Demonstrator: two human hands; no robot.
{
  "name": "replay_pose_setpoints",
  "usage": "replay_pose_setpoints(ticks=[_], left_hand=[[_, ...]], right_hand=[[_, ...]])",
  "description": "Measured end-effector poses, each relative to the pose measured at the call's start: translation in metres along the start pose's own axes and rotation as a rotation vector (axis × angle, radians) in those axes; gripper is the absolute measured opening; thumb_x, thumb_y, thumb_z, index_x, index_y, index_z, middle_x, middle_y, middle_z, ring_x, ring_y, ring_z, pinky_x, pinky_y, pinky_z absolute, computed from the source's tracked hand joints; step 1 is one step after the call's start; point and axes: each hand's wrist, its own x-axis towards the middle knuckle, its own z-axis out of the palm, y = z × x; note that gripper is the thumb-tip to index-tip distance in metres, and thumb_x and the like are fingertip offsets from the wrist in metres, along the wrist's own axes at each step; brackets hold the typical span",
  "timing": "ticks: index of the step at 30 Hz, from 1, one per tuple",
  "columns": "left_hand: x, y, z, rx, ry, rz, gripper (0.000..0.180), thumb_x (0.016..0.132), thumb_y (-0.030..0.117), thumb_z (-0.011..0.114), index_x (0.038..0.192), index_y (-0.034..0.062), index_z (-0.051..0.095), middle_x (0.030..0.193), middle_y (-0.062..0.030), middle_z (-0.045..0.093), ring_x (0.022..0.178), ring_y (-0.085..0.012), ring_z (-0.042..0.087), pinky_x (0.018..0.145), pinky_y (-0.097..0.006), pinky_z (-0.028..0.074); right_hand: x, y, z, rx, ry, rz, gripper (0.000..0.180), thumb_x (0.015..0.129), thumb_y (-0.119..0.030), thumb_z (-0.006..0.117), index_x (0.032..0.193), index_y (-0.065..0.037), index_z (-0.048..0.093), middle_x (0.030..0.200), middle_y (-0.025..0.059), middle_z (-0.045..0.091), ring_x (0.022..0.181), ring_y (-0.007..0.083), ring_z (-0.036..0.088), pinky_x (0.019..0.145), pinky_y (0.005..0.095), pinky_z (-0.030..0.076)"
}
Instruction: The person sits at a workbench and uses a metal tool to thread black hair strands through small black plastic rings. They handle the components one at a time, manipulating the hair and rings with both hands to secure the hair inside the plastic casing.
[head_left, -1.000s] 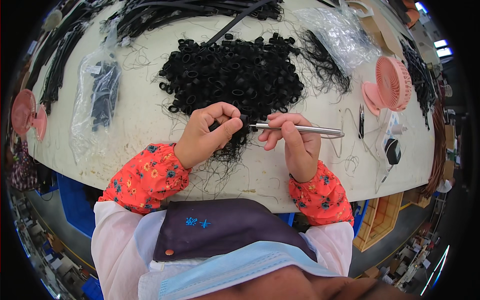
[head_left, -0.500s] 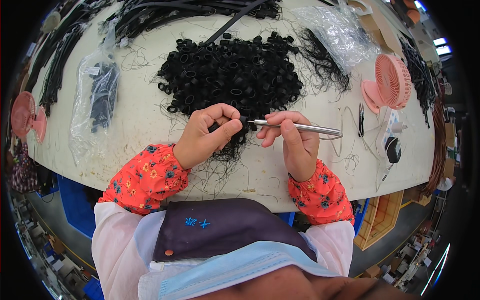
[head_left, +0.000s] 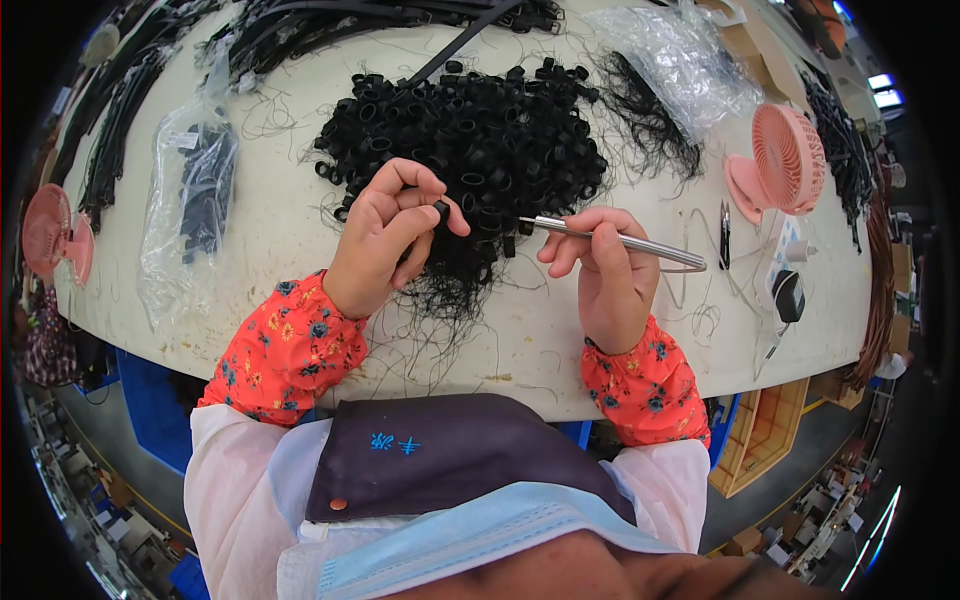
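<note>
My left hand point(head_left: 385, 238) pinches a small black ring point(head_left: 441, 210) between thumb and fingertips, just in front of a big heap of black rings point(head_left: 470, 130). My right hand point(head_left: 605, 275) holds long metal tweezers point(head_left: 615, 240), their tips pointing left, a short gap away from the ring. Under both hands lies a tangle of thin black threads point(head_left: 450, 285) on the white table point(head_left: 290, 230). Red flowered sleeve covers wrap both wrists.
A clear bag of black parts point(head_left: 195, 190) lies left. Another clear bag point(head_left: 680, 60) sits at the back right. Pink fans stand at right point(head_left: 785, 160) and far left point(head_left: 50, 235). Black straps point(head_left: 300, 20) line the far edge. A plug and cable point(head_left: 788, 295) lie right.
The tweezers' tips have drawn back slightly to the right, leaving a small gap from the ring in my left hand. Both hands stay in place.
</note>
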Motion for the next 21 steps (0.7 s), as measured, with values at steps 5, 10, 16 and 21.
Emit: replay_pose_setpoints(ticks=[5, 10, 16, 21], left_hand=[[0.0, 0.001, -0.004, 0.218, -0.12, -0.111, 0.013, 0.092, 0.012, 0.055, 0.099, 0.0024, 0.061, 0.076, -0.0053, 0.062, 0.045, -0.0024, 0.044, 0.042, -0.018, 0.033], [-0.003, -0.014, 0.003, 0.97, -0.257, 0.265, 0.008, 0.087, 0.012, 0.065, 0.088, 0.0059, 0.069, 0.072, -0.0046, 0.067, 0.055, -0.0135, 0.059, 0.052, -0.026, 0.045], [-0.009, -0.022, 0.007, 1.501, -0.263, 0.459, 0.011, 0.083, 0.012, 0.066, 0.094, 0.0098, 0.064, 0.072, -0.0061, 0.065, 0.06, -0.0232, 0.063, 0.052, -0.032, 0.048], [-0.008, -0.027, 0.009, 1.118, -0.169, 0.383, 0.009, 0.087, 0.014, 0.064, 0.093, 0.008, 0.061, 0.064, -0.0029, 0.06, 0.052, -0.0157, 0.058, 0.048, -0.029, 0.043]], right_hand=[[0.0, 0.001, 0.0, 0.01, 0.0, 0.0, 0.029, 0.101, -0.023, 0.044, 0.102, 0.002, 0.058, 0.072, 0.0087, 0.062, 0.073, 0.0178, 0.063, 0.075, 0.0324, 0.05], [-0.001, 0.001, -0.001, 0.005, 0.0, -0.002, 0.029, 0.101, -0.024, 0.044, 0.102, 0.002, 0.058, 0.072, 0.0083, 0.062, 0.073, 0.0176, 0.063, 0.075, 0.0324, 0.05], [0.0, 0.0, 0.0, -0.006, -0.004, 0.003, 0.03, 0.102, -0.025, 0.043, 0.102, 0.002, 0.058, 0.07, 0.0079, 0.062, 0.073, 0.0174, 0.063, 0.076, 0.0319, 0.05], [-0.003, 0.0, 0.003, -0.018, -0.029, 0.005, 0.018, 0.098, -0.014, 0.052, 0.105, 0.0, 0.059, 0.084, 0.0089, 0.064, 0.08, 0.0173, 0.062, 0.077, 0.0318, 0.05]])
